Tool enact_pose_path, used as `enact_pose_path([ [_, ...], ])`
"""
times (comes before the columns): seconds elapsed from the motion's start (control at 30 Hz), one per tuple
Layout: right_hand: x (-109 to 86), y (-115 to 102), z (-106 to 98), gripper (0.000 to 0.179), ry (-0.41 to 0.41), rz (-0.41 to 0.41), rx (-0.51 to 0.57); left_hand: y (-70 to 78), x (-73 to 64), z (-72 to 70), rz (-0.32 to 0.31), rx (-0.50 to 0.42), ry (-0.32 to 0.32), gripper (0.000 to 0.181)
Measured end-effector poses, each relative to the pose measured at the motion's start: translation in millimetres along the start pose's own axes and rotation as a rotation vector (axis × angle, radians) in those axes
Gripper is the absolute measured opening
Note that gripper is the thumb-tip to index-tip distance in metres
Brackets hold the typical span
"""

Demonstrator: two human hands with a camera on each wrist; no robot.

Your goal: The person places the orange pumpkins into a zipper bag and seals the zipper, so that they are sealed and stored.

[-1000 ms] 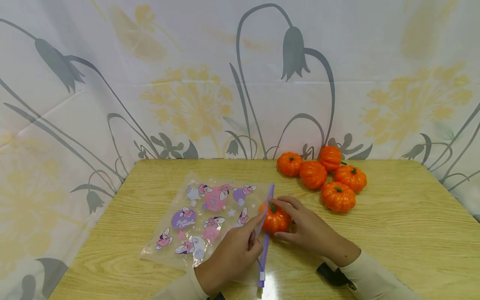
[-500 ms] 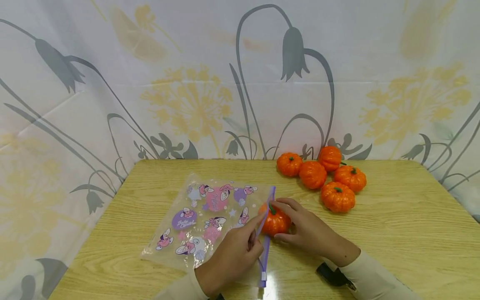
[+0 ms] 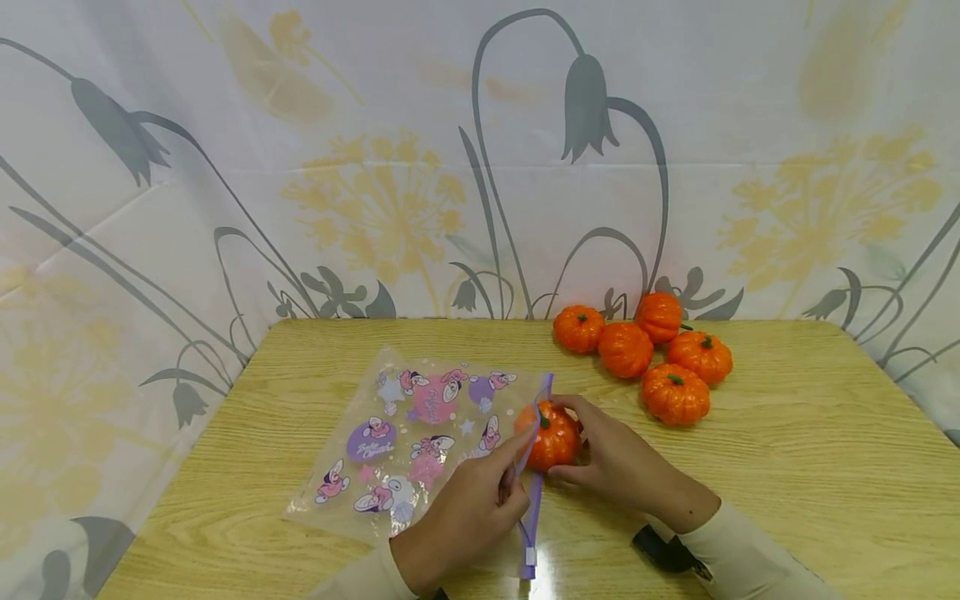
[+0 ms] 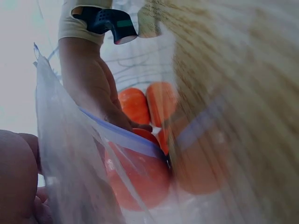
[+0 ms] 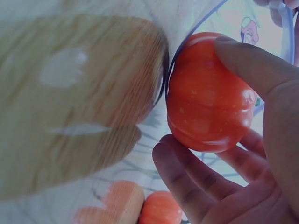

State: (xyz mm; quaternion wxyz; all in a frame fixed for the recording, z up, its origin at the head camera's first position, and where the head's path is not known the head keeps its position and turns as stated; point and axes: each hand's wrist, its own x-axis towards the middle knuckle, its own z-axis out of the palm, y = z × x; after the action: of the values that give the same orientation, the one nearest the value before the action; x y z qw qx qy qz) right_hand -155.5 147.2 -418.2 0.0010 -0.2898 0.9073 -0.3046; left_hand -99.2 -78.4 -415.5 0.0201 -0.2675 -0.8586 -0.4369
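A small orange toy pumpkin (image 3: 557, 440) with a green stem sits at the mouth of a clear zip bag (image 3: 442, 442) printed with pink and purple cartoon figures. My right hand (image 3: 618, 462) grips the pumpkin from its right side, thumb and fingers round it, as the right wrist view also shows. With its thumb and fingers my left hand (image 3: 472, 508) pinches the upper layer of the bag at the purple zip edge (image 3: 535, 508). The pumpkin's left part shows through the plastic. In the left wrist view the pumpkin (image 4: 140, 177) lies behind the bag's film.
Several more orange pumpkins (image 3: 626, 350) stand in a cluster at the back right of the wooden table (image 3: 795, 433). A flower-printed cloth (image 3: 420, 167) hangs behind the table. A white slider (image 3: 530, 556) sits at the near end of the bag's zip.
The pumpkin has turned slightly in my right hand, and its stem sits a little lower. The bag's edge has shifted slightly right. The other pumpkins have stayed put.
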Motion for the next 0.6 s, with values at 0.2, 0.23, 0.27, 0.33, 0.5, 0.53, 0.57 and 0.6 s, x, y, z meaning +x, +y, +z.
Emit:
enact_pose_path([
  [0.2, 1.1, -0.1, 1.3, 0.076, 0.026, -0.016, -0.004, 1.1, 0.3, -0.4, 0.009, 0.031, 0.001, 0.063],
  [0.23, 1.6, 0.2, 1.8, 0.076, 0.034, -0.018, -0.003, 1.0, 0.3, -0.2, 0.015, 0.041, 0.003, 0.063],
  [0.27, 2.0, 0.4, 2.2, 0.074, 0.041, -0.019, -0.002, 1.0, 0.2, 0.0, 0.019, 0.049, 0.005, 0.064],
  [0.33, 2.6, 1.1, 3.0, 0.073, 0.052, -0.022, 0.002, 0.9, -0.2, 0.5, 0.030, 0.061, 0.008, 0.064],
  [0.5, 2.8, 2.5, 4.5, 0.074, 0.052, -0.028, 0.026, 0.8, -1.3, 1.4, 0.043, 0.075, 0.012, 0.065],
  [0.53, 2.6, 2.4, 4.4, 0.074, 0.048, -0.028, 0.034, 0.8, -1.3, 1.5, 0.045, 0.078, 0.014, 0.065],
  [0.57, 2.6, 2.3, 4.4, 0.074, 0.045, -0.028, 0.038, 0.8, -1.3, 1.5, 0.047, 0.081, 0.015, 0.066],
  [0.6, 2.5, 1.9, 4.2, 0.074, 0.041, -0.030, 0.042, 1.0, -1.3, 1.5, 0.050, 0.082, 0.017, 0.066],
])
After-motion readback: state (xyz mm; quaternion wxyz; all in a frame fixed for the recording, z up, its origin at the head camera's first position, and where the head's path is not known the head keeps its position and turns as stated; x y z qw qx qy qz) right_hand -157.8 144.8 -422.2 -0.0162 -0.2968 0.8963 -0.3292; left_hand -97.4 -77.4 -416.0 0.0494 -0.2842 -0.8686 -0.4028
